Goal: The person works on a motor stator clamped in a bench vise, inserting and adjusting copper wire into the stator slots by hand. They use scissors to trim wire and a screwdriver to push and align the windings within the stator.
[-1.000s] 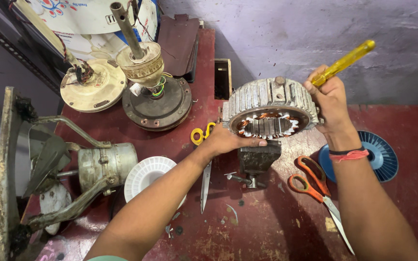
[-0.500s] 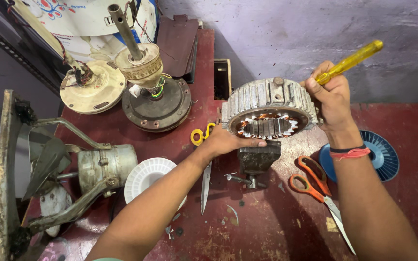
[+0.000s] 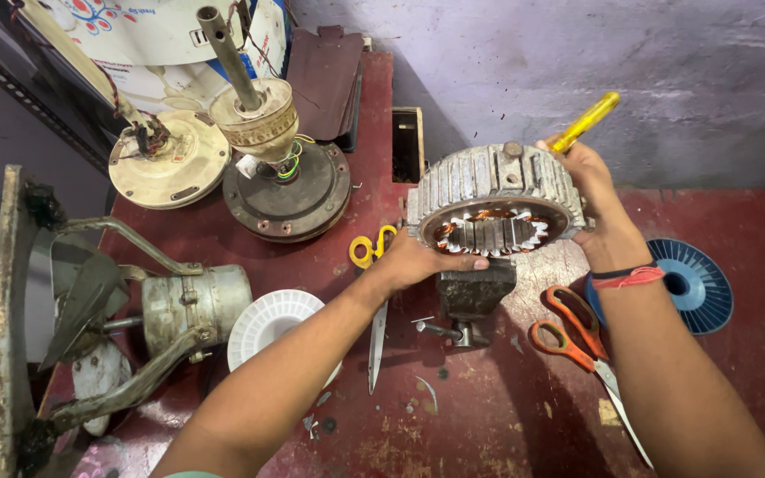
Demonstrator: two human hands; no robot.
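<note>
A ribbed grey motor stator [image 3: 489, 181] with copper windings inside sits on a small dark bench vise [image 3: 475, 296]. My left hand [image 3: 418, 261] grips its lower left rim, thumb laid along the front edge. At the stator's right side, my right hand [image 3: 599, 208] is closed round a screwdriver with a yellow handle [image 3: 586, 122], which sticks up and to the right. The screwdriver's tip is hidden behind the hand and the stator.
Orange-handled scissors [image 3: 577, 332] lie right of the vise, yellow-handled scissors [image 3: 372, 257] left of it. A white ribbed disc [image 3: 267, 323], a blue ribbed disc [image 3: 697, 283], a grey motor [image 3: 197, 305], a dark ceiling-fan motor with shaft [image 3: 285, 190] and a cream housing [image 3: 170, 164] stand on the red bench [image 3: 489, 416].
My right hand with the screwdriver has come down slightly closer to the stator's right side. My left hand stays on the stator rim.
</note>
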